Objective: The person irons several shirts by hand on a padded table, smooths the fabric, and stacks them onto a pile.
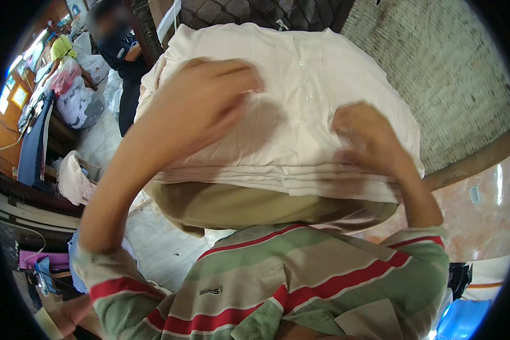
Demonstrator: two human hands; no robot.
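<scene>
a cluttered laundry workroom lies behind; your left hand (pixel 201 105) lies flat atop the stack of folded white shirts (pixel 300 85) at your chest, your right hand (pixel 368 139) gripping its edge.

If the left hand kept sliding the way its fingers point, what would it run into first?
The left hand lies flat on the white folded shirt, fingers pointing right. Going on, it would likely cross the shirt's button strip first, well before the right hand, though depth is unclear.

white filled bags (pixel 79 102) — far left, piled.
</scene>
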